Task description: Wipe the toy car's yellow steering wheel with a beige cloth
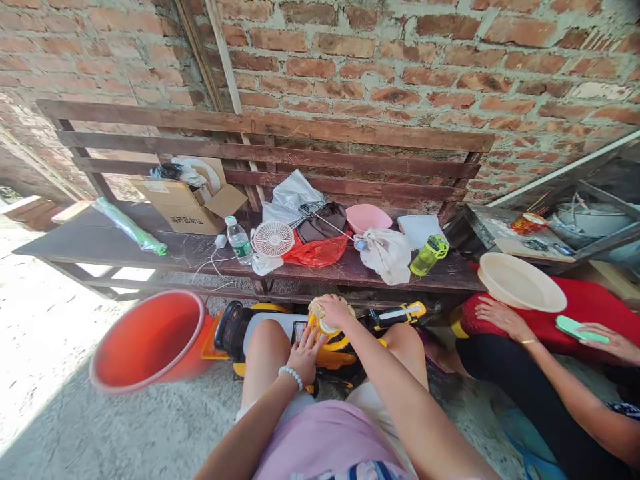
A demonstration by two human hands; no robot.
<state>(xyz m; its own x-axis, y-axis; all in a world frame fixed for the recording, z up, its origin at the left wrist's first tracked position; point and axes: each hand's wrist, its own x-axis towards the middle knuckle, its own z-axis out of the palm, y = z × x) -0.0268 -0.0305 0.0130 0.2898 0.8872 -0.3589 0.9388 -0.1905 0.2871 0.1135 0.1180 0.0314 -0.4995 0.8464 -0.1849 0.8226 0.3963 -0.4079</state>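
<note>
A yellow and black ride-on toy vehicle [337,360] stands between my knees, partly hidden by my legs and arms. My right hand [334,311] is closed over a crumpled tan cloth [317,307], pressing it against the top of the toy's yellow front. Just below it, my left hand [303,352], with a pale bead bracelet at the wrist, rests on the yellow part with its fingers stretched out. To the right of my hands, a yellow and black arm-like part [397,315] of the toy sticks out.
A large red tub [150,340] stands at left. The wooden bench [60,233] ahead bears a cardboard box [175,207], water bottle [239,241], white fan [273,240], red bag [320,252], pink bowl [369,218] and green bottle [429,256]. At right, another person's hand holds a green brush [580,329] near a white basin [523,283].
</note>
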